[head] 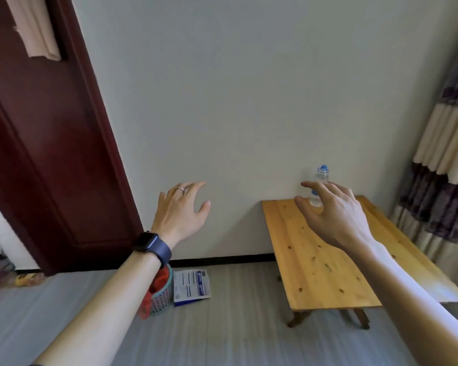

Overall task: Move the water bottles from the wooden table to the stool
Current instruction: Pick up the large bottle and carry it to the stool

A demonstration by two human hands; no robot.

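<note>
Pale wall (222, 88), red door (37, 154) L, curtain (447, 154) R, grey floor (222, 326).

One water bottle (321, 177) stood upright on the wooden desk (315, 260), at its far end close against the wall. It was clear plastic with a blue cap and a strip of blue lower down (a label, most likely, though too blurred to read). Its middle and lower part were hidden behind the fingers of the right hand (333, 210), so I could not tell whether they touched it. The desk itself was low, of pale knotty planks on darker legs, its long side running away from the wall.
</note>
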